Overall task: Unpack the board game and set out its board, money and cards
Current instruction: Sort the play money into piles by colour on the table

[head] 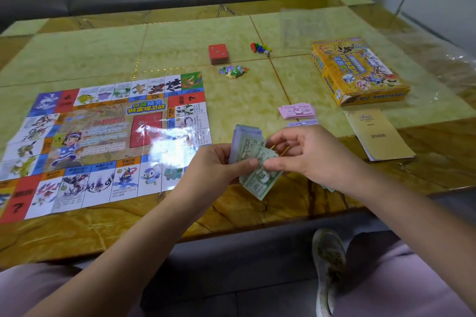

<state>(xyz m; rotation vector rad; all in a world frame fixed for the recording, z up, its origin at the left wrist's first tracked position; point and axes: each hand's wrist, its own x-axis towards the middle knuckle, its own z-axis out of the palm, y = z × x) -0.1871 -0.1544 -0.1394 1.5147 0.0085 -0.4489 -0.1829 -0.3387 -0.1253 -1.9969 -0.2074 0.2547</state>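
Money (247, 148), gripped in my left hand (216, 166) just right of the board (103, 136) — my right hand (307, 152) pinches a green note (257, 181); open tabletop (244, 103) beyond, box (358, 72) farther right — contents hidden.

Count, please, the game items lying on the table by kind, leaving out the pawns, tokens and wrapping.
Game board: 1
Red card deck: 1
Game box: 1
Booklet: 1
Die: 1
Money piles: 2
Total: 7
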